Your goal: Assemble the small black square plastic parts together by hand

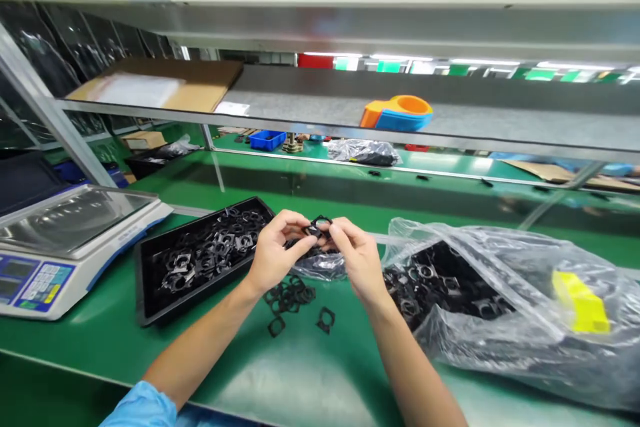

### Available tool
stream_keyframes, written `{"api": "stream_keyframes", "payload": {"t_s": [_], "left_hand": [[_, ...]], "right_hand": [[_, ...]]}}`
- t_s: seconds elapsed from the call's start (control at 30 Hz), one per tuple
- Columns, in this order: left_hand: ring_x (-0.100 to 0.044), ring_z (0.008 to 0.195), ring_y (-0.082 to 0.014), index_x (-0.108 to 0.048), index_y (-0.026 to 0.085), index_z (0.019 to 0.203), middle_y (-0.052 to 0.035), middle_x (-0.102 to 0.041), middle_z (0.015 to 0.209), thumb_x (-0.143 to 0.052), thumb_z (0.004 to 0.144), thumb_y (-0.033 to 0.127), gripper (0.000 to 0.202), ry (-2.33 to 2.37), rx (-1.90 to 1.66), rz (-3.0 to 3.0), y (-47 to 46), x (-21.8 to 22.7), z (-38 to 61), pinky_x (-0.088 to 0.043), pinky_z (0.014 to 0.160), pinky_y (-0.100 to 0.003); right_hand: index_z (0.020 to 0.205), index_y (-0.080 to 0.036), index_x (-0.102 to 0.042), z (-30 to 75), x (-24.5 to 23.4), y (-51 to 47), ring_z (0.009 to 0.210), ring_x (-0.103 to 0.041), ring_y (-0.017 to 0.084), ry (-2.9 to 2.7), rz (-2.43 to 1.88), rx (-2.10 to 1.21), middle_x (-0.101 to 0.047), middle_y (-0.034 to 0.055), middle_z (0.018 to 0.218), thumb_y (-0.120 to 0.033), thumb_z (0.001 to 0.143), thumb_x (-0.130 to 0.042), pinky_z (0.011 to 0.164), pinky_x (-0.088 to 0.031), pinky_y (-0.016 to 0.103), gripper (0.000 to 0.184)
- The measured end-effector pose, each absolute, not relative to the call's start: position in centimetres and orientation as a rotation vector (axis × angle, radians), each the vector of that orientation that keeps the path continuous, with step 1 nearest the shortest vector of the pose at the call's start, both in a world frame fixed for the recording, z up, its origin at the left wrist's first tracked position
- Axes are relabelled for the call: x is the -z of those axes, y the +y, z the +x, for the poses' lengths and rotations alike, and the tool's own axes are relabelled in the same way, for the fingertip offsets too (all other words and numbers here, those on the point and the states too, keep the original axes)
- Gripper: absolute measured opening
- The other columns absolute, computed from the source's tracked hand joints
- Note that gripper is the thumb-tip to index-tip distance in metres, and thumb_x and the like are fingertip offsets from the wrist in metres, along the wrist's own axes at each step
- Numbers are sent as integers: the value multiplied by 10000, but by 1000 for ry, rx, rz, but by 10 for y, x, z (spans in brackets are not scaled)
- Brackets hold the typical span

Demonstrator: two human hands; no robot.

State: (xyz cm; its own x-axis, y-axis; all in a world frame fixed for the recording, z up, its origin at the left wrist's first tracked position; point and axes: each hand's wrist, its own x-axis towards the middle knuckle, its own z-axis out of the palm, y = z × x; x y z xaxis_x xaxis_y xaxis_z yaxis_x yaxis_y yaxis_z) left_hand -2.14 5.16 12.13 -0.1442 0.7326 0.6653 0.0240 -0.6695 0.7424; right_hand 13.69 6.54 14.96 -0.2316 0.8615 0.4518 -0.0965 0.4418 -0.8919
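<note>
Between my two hands, above the green table [320,373], is a small black frame-shaped part with a round hole [320,222]. My left hand [280,247] pinches its left side with thumb and fingers. On its right side, the fingertips of my right hand [356,257] close on it too. Below my hands lies a small pile of similar black parts [293,295], with two loose ones [326,320] nearer to me. More of them fill a black tray [145,280] at the left and an open clear plastic bag [470,340] at the right.
A white weighing scale [95,260] stands at the far left. Clear plastic wrap [323,267] lies behind my hands. Overhead, a shelf [300,90] holds cardboard [200,77] and orange and blue tape-like rings [400,112]. A yellow label [583,303] shows on the bag.
</note>
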Motion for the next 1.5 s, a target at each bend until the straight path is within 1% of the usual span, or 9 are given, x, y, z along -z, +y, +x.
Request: {"api": "stream_keyframes", "payload": {"t_s": [0.13, 0.3, 0.4, 0.6, 0.8, 1.0, 1.1, 1.23, 1.5], "left_hand": [[-698, 791, -138, -681, 191, 926, -25, -689, 884, -734, 902, 335, 155, 808, -1847, 1617, 47, -122, -22, -598, 754, -243], [-730, 781, -151, -677, 186, 925, -29, -704, 865, -727, 910, 376, 197, 773, -1788, 1533, 43, -124, -24, -614, 765, -260], [-730, 776, -155, -680, 182, 886, -26, -706, 828, -732, 905, 391, 216, 812, -1793, 1548, 40, -125, -27, -613, 764, -264], [-701, 768, -130, -711, 175, 899, -19, -724, 825, -784, 866, 317, 163, 980, -1901, 1580, 36, -123, -36, -570, 743, -223], [-662, 716, -104, -724, 177, 918, -10, -721, 829, -779, 866, 282, 129, 1002, -1957, 1585, 39, -122, -38, -547, 677, -193], [-668, 683, -105, -715, 176, 895, -10, -715, 807, -759, 880, 276, 110, 945, -1907, 1575, 42, -121, -36, -569, 631, -181], [-685, 738, -115, -719, 178, 924, -22, -718, 850, -736, 894, 248, 78, 894, -1869, 1615, 42, -122, -37, -590, 680, -189], [-699, 836, -132, -734, 183, 1005, -49, -722, 953, -708, 905, 197, 104, 861, -1797, 1741, 41, -123, -38, -602, 767, -214], [-698, 844, -123, -770, 195, 963, -32, -716, 923, -705, 897, 139, 108, 944, -1942, 1804, 41, -127, -50, -577, 725, -196]], "right_hand": [[799, -219, -774, 144, -150, 66, 675, -646, 171, -1684, -703, -896, -691, 49, 783, -522, 953, -629, 664, -568, 301, 369], [933, -221, -778, 146, -149, 65, 510, -597, 149, -1719, -738, -952, -630, 2, 621, -511, 976, -595, 545, -515, 285, 345], [937, -217, -765, 145, -148, 62, 475, -596, 134, -1671, -747, -1037, -627, -2, 660, -531, 952, -623, 478, -498, 264, 345], [911, -221, -736, 144, -148, 58, 582, -679, 148, -1661, -713, -1098, -667, 10, 715, -512, 954, -634, 606, -593, 276, 311], [859, -211, -782, 142, -152, 56, 965, -696, 211, -1738, -661, -1113, -692, 97, 1122, -519, 938, -661, 688, -626, 276, 340], [868, -219, -803, 139, -151, 55, 903, -701, 216, -1758, -639, -1072, -750, 91, 988, -476, 957, -656, 706, -618, 301, 309], [871, -218, -806, 139, -150, 54, 872, -705, 206, -1731, -643, -1028, -751, 87, 966, -468, 952, -669, 714, -621, 299, 297], [907, -219, -807, 139, -151, 52, 844, -718, 193, -1669, -639, -1038, -739, 83, 986, -464, 947, -678, 713, -640, 297, 280], [929, -220, -808, 145, -156, 51, 914, -765, 213, -1611, -672, -990, -772, 87, 1062, -431, 947, -688, 734, -658, 303, 244]]}}
